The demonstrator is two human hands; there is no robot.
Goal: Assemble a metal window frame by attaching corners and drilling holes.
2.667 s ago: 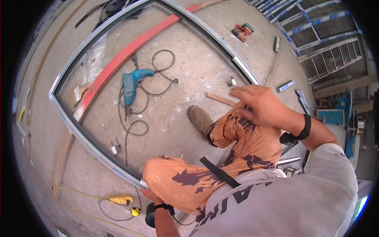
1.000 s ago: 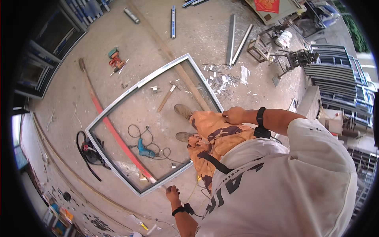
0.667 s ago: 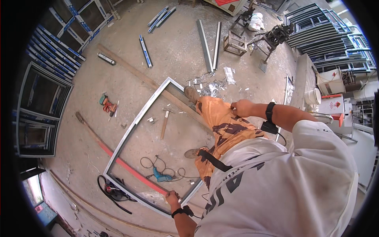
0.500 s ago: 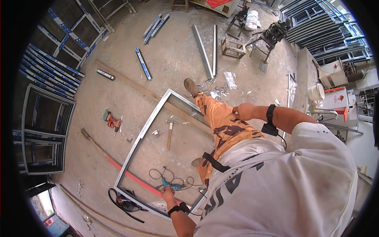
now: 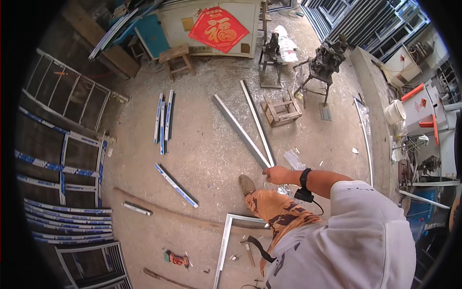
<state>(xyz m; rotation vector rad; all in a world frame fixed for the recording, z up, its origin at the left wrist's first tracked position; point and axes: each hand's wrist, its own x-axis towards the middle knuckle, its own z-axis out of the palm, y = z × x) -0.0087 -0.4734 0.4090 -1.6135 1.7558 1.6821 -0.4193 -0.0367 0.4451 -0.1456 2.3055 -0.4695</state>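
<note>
In the head view my right hand (image 5: 277, 175) hangs ahead of my leg, its fingers curled. It overlaps the near ends of two long metal profiles, a wide grey one (image 5: 240, 130) and a slimmer pale one (image 5: 256, 118). I cannot tell whether it touches them or hovers above; anything inside the fingers is hidden. Clear plastic wrapping (image 5: 293, 158) lies just beyond the hand. My left hand is out of view. Below my shoe (image 5: 247, 184) shows the corner of a metal window frame (image 5: 224, 245), with a hammer (image 5: 250, 255) lying inside it.
Short wrapped profiles (image 5: 162, 123) lie at left, and a red and green power tool (image 5: 177, 259) lower down. Wooden stools (image 5: 281, 110) and a dark machine on legs (image 5: 327, 62) stand ahead. Wrapped frames (image 5: 62, 168) lean at far left; a white bucket (image 5: 394, 111) is at right.
My view has swung forward, and the floor things now sit lower in it. My right hand has moved from beside my thigh to over the profile ends. My left hand has left view.
</note>
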